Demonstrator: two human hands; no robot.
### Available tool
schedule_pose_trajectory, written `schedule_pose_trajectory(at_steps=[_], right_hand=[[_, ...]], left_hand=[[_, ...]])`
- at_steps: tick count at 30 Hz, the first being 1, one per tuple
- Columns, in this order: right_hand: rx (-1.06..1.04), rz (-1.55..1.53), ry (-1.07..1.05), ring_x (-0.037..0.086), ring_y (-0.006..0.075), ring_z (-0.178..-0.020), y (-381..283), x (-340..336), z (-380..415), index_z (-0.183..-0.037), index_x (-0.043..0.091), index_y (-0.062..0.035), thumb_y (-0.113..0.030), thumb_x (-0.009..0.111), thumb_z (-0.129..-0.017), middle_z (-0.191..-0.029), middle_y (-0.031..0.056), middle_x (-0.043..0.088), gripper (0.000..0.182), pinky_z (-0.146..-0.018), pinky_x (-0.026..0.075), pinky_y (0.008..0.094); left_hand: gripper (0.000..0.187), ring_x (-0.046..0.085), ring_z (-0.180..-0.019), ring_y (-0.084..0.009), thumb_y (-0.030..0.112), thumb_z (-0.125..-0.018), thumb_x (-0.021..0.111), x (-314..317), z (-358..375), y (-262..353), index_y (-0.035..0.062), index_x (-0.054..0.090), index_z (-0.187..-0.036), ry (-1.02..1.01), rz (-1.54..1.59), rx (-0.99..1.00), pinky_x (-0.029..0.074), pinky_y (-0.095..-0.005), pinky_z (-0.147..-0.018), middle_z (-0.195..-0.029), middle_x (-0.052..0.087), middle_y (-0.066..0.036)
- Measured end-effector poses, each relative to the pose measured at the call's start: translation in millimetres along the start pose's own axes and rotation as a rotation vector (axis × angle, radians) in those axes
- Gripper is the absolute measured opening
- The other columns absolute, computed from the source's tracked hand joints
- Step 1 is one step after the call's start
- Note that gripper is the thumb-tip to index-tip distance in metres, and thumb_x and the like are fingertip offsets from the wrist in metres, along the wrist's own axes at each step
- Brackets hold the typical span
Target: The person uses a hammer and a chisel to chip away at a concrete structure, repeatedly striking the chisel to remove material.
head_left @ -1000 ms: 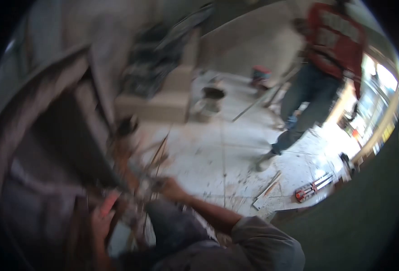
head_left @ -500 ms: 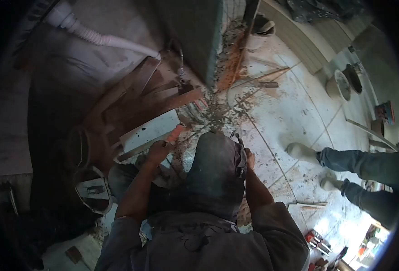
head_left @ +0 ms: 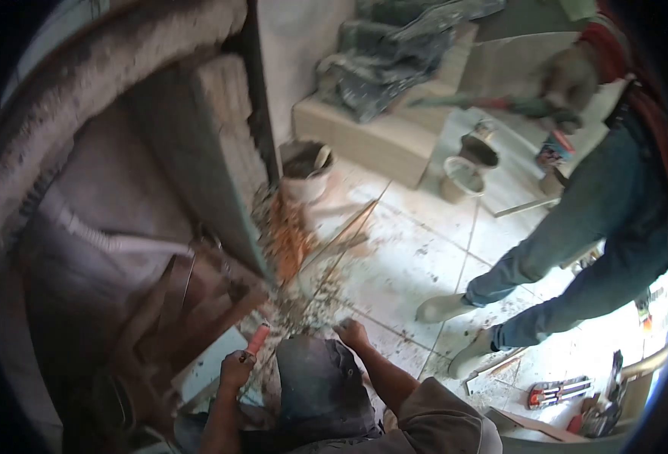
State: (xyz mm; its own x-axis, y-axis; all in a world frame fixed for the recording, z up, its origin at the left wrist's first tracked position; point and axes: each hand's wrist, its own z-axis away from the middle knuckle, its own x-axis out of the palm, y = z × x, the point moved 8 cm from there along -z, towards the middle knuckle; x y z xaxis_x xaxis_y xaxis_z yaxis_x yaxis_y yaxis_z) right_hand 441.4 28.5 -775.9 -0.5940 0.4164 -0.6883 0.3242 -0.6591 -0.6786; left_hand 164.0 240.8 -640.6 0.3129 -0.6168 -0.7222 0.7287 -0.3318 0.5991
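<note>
My left hand [head_left: 237, 368] is closed around a tool with an orange-red grip [head_left: 257, 339]. The grip points up and away from me past my fingers, and the rest of the tool is hidden. A white panel [head_left: 211, 368] lies just left of that hand. My right hand [head_left: 353, 334] is beyond my bent knee [head_left: 326, 382], close to the broken rubble [head_left: 303, 303] at the foot of the wall edge. Its fingers are too small and blurred to read.
A co-worker's legs [head_left: 576, 231] stand at right, and their hand [head_left: 571, 79] holds a long tool [head_left: 485, 101]. Buckets [head_left: 307, 178] stand on the tiled floor [head_left: 402, 261]. A white corrugated pipe [head_left: 110, 240] is at left, and a red tool [head_left: 557, 392] lies lower right.
My view has swung toward the right and up, showing the co-worker's upper body. My right hand has moved from beside my knee to the rubble ahead. My left hand keeps the orange-red grip.
</note>
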Motion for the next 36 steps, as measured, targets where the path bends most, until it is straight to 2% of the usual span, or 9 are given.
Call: schedule_pose_trajectory(at_steps=[4, 6, 9, 13, 17, 21, 25, 30, 36], right_hand=[[-0.312, -0.403, 0.553, 0.06, 0.0331, -0.094, -150, -214, 5, -0.112, 0.056, 0.0006, -0.036, 0.047, -0.092, -0.103, 0.0208, 0.061, 0.043, -0.08, 0.046, 0.0391], [-0.627, -1.089, 0.457, 0.059, 0.0236, -0.097, -244, -294, 49, -0.126, 0.041, 0.0012, -0.052, 0.041, -0.093, -0.116, 0.0172, 0.055, 0.063, -0.074, 0.053, 0.0343], [-0.758, -1.158, 0.59, 0.061, 0.0262, -0.091, -310, -369, 81, -0.128, 0.036, 0.005, -0.056, 0.047, -0.089, -0.112, 0.0215, 0.054, 0.073, -0.068, 0.055, 0.0347], [-0.873, -1.246, 0.592, 0.062, 0.0199, -0.071, -355, -428, 109, -0.116, 0.046, 0.0056, -0.047, 0.051, -0.091, -0.101, 0.0206, 0.059, 0.059, -0.052, 0.052, 0.0278], [-0.909, -1.297, 0.521, 0.061, 0.0183, -0.061, -374, -435, 123, -0.1, 0.054, 0.0042, -0.032, 0.055, -0.091, -0.086, 0.0176, 0.062, 0.037, -0.049, 0.049, 0.0259], [-0.981, -1.278, 0.337, 0.062, 0.0214, -0.066, -375, -414, 122, -0.095, 0.056, 0.0011, -0.022, 0.049, -0.093, -0.086, 0.0187, 0.063, 0.024, -0.054, 0.051, 0.0301], [-0.959, -1.307, 0.258, 0.063, 0.023, -0.067, -381, -381, 118, -0.095, 0.055, 0.0006, -0.022, 0.049, -0.093, -0.088, 0.0193, 0.063, 0.023, -0.057, 0.052, 0.0312], [-0.965, -1.282, 0.211, 0.063, 0.0241, -0.067, -380, -353, 117, -0.092, 0.051, 0.0032, -0.02, 0.057, -0.089, -0.089, 0.0228, 0.063, 0.024, -0.06, 0.053, 0.032], [-0.915, -1.25, 0.12, 0.063, 0.023, -0.071, -377, -330, 109, -0.093, 0.05, 0.0049, -0.02, 0.057, -0.089, -0.09, 0.023, 0.062, 0.026, -0.063, 0.053, 0.0314]], left_hand=[[0.032, 0.055, -0.063, -0.0217, 0.032, -0.079, 0.06, 10, -35, 33, -0.0001, 0.06, -0.076, -0.045, 0.274, 0.113, 0.042, -0.0367, -0.062, -0.066, 0.057, -0.01], [0.031, 0.055, -0.062, -0.0212, 0.031, -0.079, 0.06, 11, -34, 46, 0.0003, 0.06, -0.075, -0.035, 0.343, 0.14, 0.042, -0.0373, -0.062, -0.064, 0.056, -0.009], [0.027, 0.051, -0.054, -0.0168, 0.028, -0.079, 0.062, 8, -34, 64, 0.0034, 0.058, -0.071, -0.1, 0.48, 0.057, 0.038, -0.0353, -0.053, -0.06, 0.051, -0.004], [0.02, 0.041, -0.044, -0.0086, 0.024, -0.079, 0.066, -17, 4, 114, 0.0082, 0.055, -0.078, -0.234, 0.784, 0.0, 0.031, -0.027, -0.042, -0.058, 0.046, 0.002], [0.025, 0.04, -0.043, -0.0055, 0.028, -0.079, 0.069, -45, -2, 148, 0.0088, 0.054, -0.086, -0.206, 1.002, 0.023, 0.031, -0.0224, -0.039, -0.058, 0.046, 0.002], [0.036, 0.055, -0.053, -0.0071, 0.023, -0.089, 0.06, -99, 25, 246, -0.0036, 0.053, -0.112, -0.384, 1.226, 0.381, 0.038, -0.0187, -0.041, -0.083, 0.062, -0.005], [0.056, 0.065, -0.081, -0.0131, 0.028, -0.092, 0.054, -150, 73, 324, -0.0082, 0.039, -0.131, -0.501, 1.284, 0.618, 0.041, -0.0171, -0.046, -0.117, 0.059, -0.018], [0.055, 0.064, -0.077, -0.0102, 0.025, -0.092, 0.053, -168, 88, 344, -0.0081, 0.037, -0.133, -0.396, 1.291, 0.626, 0.04, -0.0174, -0.048, -0.113, 0.061, -0.017], [0.047, 0.064, -0.094, -0.0145, 0.021, -0.09, 0.055, -150, 75, 334, -0.0055, 0.045, -0.128, -0.529, 1.358, 0.59, 0.038, -0.0159, -0.045, -0.113, 0.06, -0.01]])
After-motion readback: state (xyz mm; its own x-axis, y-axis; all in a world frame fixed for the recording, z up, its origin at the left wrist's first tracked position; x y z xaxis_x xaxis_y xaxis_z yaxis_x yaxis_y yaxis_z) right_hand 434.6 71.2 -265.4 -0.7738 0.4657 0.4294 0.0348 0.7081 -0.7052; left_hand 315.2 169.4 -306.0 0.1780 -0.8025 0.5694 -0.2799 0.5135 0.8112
